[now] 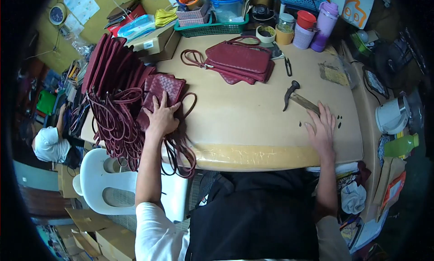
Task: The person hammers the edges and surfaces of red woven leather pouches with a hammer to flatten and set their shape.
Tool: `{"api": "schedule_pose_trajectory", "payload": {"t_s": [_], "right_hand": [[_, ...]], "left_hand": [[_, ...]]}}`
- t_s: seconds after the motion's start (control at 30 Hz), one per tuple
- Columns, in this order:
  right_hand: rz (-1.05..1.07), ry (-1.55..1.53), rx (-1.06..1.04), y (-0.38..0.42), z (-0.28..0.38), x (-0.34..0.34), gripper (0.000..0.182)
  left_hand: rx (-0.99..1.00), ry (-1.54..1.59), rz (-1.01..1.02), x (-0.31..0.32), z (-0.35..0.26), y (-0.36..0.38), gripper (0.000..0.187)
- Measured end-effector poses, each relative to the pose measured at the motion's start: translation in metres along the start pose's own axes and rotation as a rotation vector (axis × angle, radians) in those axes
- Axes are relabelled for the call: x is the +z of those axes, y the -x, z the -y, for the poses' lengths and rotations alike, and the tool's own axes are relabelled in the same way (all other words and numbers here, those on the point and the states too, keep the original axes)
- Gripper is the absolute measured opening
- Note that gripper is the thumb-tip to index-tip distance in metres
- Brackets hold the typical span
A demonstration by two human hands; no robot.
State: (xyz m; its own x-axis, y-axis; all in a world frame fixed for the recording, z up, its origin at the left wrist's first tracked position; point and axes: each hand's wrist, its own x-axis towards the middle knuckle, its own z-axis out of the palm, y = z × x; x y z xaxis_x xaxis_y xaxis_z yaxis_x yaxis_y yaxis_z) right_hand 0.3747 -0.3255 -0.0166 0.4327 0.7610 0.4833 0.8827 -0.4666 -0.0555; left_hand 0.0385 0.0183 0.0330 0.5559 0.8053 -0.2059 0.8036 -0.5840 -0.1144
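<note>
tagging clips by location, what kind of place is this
Probably a small bag-making workshop: a stack of maroon woven bags under the left hand, a hammer by the right hand, on a cluttered worktable.

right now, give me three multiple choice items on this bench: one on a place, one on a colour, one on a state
1. Where does the hammer lie?
A. on the table, by the right hand
B. on the white chair
C. in the green basket

2. What colour are the bags under the left hand?
A. black
B. dark red
C. yellow

3. How is the left hand?
A. closed on scissors
B. lifted off the table
C. flat, fingers spread, on a woven bag

Answers:
1 A, the hammer's handle ends at the fingertips of the right hand on the table.
2 B, the whole stack is dark red.
3 C, the palm lies on the top woven bag.
</note>
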Motion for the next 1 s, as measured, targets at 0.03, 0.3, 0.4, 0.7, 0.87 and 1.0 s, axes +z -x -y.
{"api": "schedule_pose_trajectory", "payload": {"t_s": [0.03, 0.3, 0.4, 0.7, 0.87, 1.0], "right_hand": [[-0.002, 0.004, 0.01, -0.004, -0.008, 0.005, 0.036], [0.17, -0.057, 0.208, -0.013, -0.007, 0.031, 0.046], [0.16, -0.13, 0.216, -0.012, -0.01, 0.029, 0.047], [0.069, -0.161, 0.209, -0.012, -0.01, 0.027, 0.042], [-0.203, -0.357, 0.272, -0.005, -0.009, 0.03, 0.026], [0.015, -0.721, 0.426, 0.006, 0.009, 0.02, 0.018]], "left_hand": [[0.033, -0.009, -0.039, -0.013, -0.006, -0.002, 0.06], [0.63, 0.325, -0.541, -0.028, -0.137, -0.092, 0.054], [0.63, 0.224, -0.708, -0.011, -0.182, -0.132, 0.048], [0.624, 0.451, -0.883, -0.051, -0.174, -0.154, 0.014], [0.953, 0.571, -0.992, -0.079, -0.159, -0.004, 0.025], [1.113, 0.548, -0.381, 0.004, -0.183, 0.093, 0.046]]}}
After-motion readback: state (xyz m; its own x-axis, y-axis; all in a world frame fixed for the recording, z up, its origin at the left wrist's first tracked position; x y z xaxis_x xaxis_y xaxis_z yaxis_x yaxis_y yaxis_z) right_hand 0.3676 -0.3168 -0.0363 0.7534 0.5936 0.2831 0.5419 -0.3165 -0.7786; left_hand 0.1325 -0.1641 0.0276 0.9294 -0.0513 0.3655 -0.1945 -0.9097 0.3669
